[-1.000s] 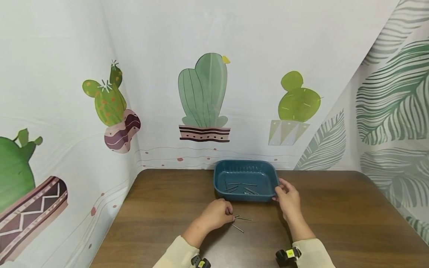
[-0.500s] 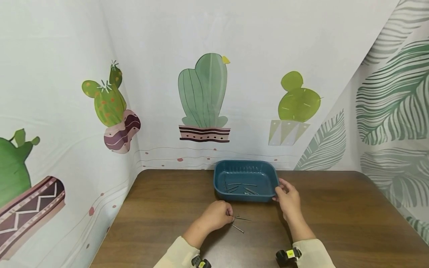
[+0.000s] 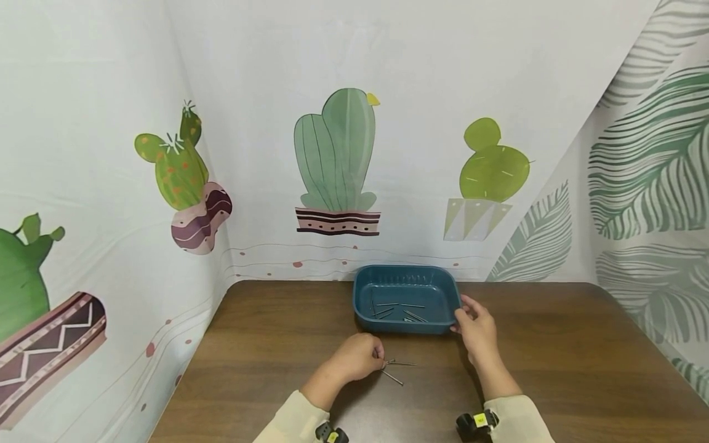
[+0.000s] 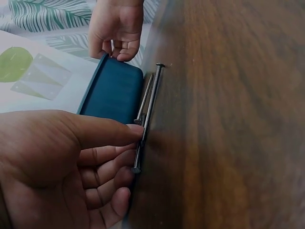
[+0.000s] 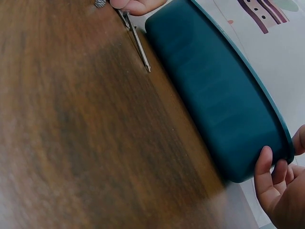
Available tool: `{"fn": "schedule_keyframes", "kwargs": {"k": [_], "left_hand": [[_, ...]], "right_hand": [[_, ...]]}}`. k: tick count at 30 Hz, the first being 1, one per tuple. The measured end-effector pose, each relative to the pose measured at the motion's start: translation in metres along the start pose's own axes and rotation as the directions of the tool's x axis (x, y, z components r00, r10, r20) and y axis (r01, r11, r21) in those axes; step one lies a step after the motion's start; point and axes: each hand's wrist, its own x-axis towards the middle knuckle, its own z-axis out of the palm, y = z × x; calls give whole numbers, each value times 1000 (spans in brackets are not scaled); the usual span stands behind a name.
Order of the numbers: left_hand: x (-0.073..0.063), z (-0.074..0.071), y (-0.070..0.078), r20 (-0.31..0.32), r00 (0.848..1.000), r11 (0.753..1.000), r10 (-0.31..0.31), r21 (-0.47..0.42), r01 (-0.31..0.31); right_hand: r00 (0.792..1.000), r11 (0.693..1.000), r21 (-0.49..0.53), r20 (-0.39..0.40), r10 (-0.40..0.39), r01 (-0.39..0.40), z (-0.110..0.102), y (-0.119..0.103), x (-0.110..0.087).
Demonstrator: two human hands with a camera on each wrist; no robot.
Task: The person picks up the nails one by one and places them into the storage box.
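Observation:
In the head view, my left hand (image 3: 357, 358) is low over the table, thumb and fingertips at a small group of loose metal nails. The left wrist view shows the thumb and fingers pinching a nail (image 4: 137, 162) whose flat head points down past the fingertips. Against the thumb tip lie a longer nail (image 4: 153, 98) and a shorter nail (image 4: 146, 95). My right hand (image 3: 478, 329) grips the right front corner of a blue plastic tray (image 3: 407, 328), thumb on the near side in the right wrist view. Several nails (image 3: 415, 315) lie inside the tray.
The brown wooden table (image 3: 266, 326) runs around the tray and both hands. Behind it hangs a white cloth (image 3: 415, 154) printed with cacti and leaves, close to the tray's back rim.
My left hand has drawn back very slightly toward me, and the nails at its fingertips have shifted a little. My right hand and the tray have stayed in place.

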Motion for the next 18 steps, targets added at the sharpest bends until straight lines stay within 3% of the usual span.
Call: {"fn": "schedule_keyframes", "kwargs": {"k": [8,18], "left_hand": [[-2,-5,1,31,1000,1000,0,-16,1],[2,4,-6,4,1000,1000,-9,-12,9]], "right_hand": [[1000,1000,-6,2,5,-5,-1,0,0],[1000,1000,-14,2,5,-5,-1,-1,0]]}}
